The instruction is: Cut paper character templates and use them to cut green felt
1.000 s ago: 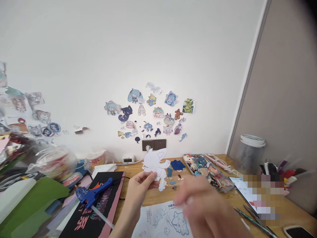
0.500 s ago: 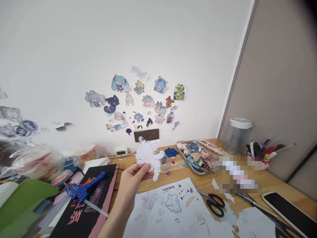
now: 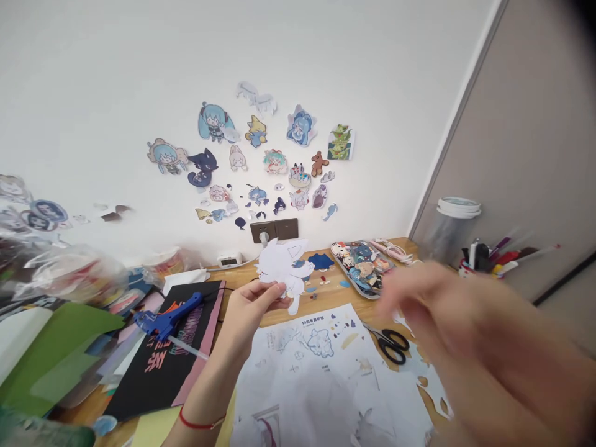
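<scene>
A white paper cutout of a cat-like figure is pinched between the thumb and fingers of my left hand, held up over the desk. My right hand hangs large and smeared by motion on the right, close to the camera; its fingers curl, and whether they hold anything I cannot make out. Below the hands lies a printed sheet with outlined drawings and small coloured shapes. Black-handled scissors rest at its right edge.
A blue glue gun lies on a black folder at left, near green sheets. A tray of colourful cutouts and a lidded clear bucket stand at the back right. Paper scraps lie at right.
My right hand has come into view from the right, covering the phone and pen area. My left hand still holds the cutout. The camera view has tilted down.
</scene>
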`<state>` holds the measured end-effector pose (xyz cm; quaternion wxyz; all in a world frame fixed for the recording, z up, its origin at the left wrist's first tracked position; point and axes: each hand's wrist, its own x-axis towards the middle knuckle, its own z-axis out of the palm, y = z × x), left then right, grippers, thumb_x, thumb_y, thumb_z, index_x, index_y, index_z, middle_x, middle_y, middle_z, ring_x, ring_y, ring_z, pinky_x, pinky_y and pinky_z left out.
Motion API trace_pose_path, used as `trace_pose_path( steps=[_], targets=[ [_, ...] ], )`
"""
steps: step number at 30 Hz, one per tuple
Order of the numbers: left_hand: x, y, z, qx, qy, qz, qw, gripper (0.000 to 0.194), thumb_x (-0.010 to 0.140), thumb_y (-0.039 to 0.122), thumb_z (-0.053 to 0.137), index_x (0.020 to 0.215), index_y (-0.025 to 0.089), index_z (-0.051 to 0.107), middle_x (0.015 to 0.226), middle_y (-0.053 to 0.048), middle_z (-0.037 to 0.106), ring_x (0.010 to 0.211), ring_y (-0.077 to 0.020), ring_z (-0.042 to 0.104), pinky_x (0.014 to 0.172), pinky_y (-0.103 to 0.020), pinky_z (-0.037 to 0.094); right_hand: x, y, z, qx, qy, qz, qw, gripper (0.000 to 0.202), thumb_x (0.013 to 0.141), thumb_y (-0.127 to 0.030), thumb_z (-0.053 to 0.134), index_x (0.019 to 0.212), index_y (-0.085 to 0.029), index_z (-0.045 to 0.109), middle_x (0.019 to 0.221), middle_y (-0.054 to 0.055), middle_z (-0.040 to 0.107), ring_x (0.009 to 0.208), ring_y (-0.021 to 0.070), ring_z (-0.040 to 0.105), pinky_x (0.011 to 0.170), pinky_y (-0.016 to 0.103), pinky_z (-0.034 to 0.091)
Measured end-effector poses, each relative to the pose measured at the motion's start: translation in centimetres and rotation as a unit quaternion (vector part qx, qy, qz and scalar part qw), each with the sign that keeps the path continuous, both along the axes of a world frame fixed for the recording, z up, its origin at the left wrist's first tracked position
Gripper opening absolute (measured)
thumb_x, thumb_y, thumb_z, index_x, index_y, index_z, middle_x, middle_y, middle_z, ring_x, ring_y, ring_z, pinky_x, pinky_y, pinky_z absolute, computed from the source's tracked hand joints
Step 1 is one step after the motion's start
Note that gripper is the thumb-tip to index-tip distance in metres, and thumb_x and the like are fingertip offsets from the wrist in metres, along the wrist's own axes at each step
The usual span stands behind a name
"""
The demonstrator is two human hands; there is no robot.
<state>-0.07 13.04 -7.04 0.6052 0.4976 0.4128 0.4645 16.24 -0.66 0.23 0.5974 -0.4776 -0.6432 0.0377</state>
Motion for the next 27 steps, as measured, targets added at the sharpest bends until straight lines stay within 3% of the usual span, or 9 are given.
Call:
trace_pose_path(
  steps=[2, 4, 6, 9, 14, 17, 21, 24, 27],
  targets=[
    [0.5, -0.8, 0.3, 0.001, 0.017, -0.026, 1.0, 0.018, 0.065, 0.029, 0.073, 0.068, 0.013, 0.067, 0.06, -0.001, 0.069, 0.059, -0.0109, 0.065, 0.064, -0.019, 0.052, 1.6, 3.2, -0.8, -0.075, 0.044, -0.014, 0.996, 0.01, 0.083, -0.019, 0.052, 0.087, -0.025, 0.046, 0.1, 0.0, 0.059, 0.098, 0.0162, 0.055, 0.085, 0.033, 0.045],
    [1.1, -1.5, 0.3, 0.003, 0.036, -0.049, 0.998, 0.017, 0.066, 0.029, 0.072, 0.069, 0.012, 0.067, 0.061, -0.001, 0.069, 0.059, -0.0114, 0.065, 0.065, -0.021, 0.053, 2.5, 6.0, -2.2, -0.171, 0.055, 0.037, 0.983, 0.036, 0.078, -0.027, 0.061, 0.109, -0.025, 0.042, 0.114, 0.004, 0.053, 0.105, 0.0178, 0.052, 0.086, 0.034, 0.045],
    [1.7, -2.0, -0.1, 0.006, 0.06, -0.069, 0.996, 0.018, 0.068, 0.029, 0.07, 0.071, 0.012, 0.067, 0.062, -0.002, 0.068, 0.06, -0.0122, 0.065, 0.066, -0.023, 0.054, 2.7, 7.9, -3.7, -0.25, 0.089, 0.106, 0.958, 0.051, 0.076, -0.029, 0.062, 0.12, -0.024, 0.036, 0.108, 0.005, 0.056, 0.096, 0.0171, 0.057, 0.081, 0.034, 0.048],
    [2.6, -2.4, -1.1, 0.015, 0.11, -0.104, 0.988, 0.021, 0.07, 0.032, 0.066, 0.073, 0.012, 0.065, 0.066, -0.003, 0.068, 0.064, -0.015, 0.066, 0.067, -0.026, 0.054, 3.1, 9.1, -5.8, -0.319, 0.135, 0.168, 0.923, 0.05, 0.076, -0.024, 0.059, 0.12, -0.023, 0.035, 0.094, 0.003, 0.061, 0.085, 0.0153, 0.06, 0.075, 0.03, 0.049],
    [2.2, -2.6, -3.0, 0.077, 0.241, -0.164, 0.953, 0.042, 0.074, 0.041, 0.059, 0.104, 0.011, 0.059, 0.087, -0.008, 0.068, 0.07, -0.0184, 0.066, 0.063, -0.029, 0.054, 6.2, 9.0, -9.8, -0.421, 0.092, 0.132, 0.892, 0.049, 0.068, -0.019, 0.056, 0.114, -0.019, 0.038, 0.09, 0.003, 0.062, 0.079, 0.0153, 0.061, 0.064, 0.024, 0.047],
    [0.0, -2.9, -3.8, 0.133, 0.356, -0.155, 0.912, 0.052, 0.073, 0.045, 0.059, 0.115, 0.014, 0.055, 0.097, -0.01, 0.065, 0.079, -0.0222, 0.064, 0.066, -0.034, 0.052, 8.2, 8.7, -13.2, -0.49, 0.028, 0.082, 0.867, 0.049, 0.062, -0.014, 0.057, 0.109, -0.013, 0.043, 0.071, 0.0, 0.06, 0.065, 0.0166, 0.059, 0.057, 0.025, 0.044],
    [-4.0, -2.6, -4.6, 0.183, 0.508, -0.098, 0.836, 0.04, 0.075, 0.034, 0.055, 0.111, 0.015, 0.059, 0.112, -0.014, 0.058, 0.103, -0.0277, 0.055, 0.091, -0.041, 0.04, 8.9, 7.8, -16.8, -0.527, -0.06, 0.003, 0.848, 0.046, 0.066, -0.01, 0.049, 0.112, -0.011, 0.041, 0.073, 0.002, 0.058, 0.071, 0.0183, 0.059, 0.064, 0.026, 0.042],
    [-7.0, -1.6, -5.6, 0.177, 0.604, -0.029, 0.777, 0.047, 0.074, 0.024, 0.054, 0.119, 0.012, 0.052, 0.119, -0.018, 0.051, 0.117, -0.0299, 0.043, 0.098, -0.042, 0.031, 8.7, 7.2, -18.1, -0.529, -0.127, -0.048, 0.838, 0.048, 0.07, -0.009, 0.045, 0.118, -0.01, 0.038, 0.075, 0.005, 0.058, 0.074, 0.0216, 0.058, 0.069, 0.031, 0.042],
    [-10.0, -0.3, -6.9, 0.124, 0.679, 0.057, 0.721, 0.056, 0.074, 0.026, 0.053, 0.127, 0.01, 0.043, 0.13, -0.024, 0.041, 0.124, -0.0379, 0.031, 0.095, -0.056, 0.026, 8.6, 7.2, -18.2, -0.507, -0.193, -0.083, 0.836, 0.052, 0.069, -0.01, 0.048, 0.12, -0.007, 0.041, 0.099, 0.016, 0.056, 0.096, 0.0294, 0.053, 0.084, 0.038, 0.037]
  ],
)
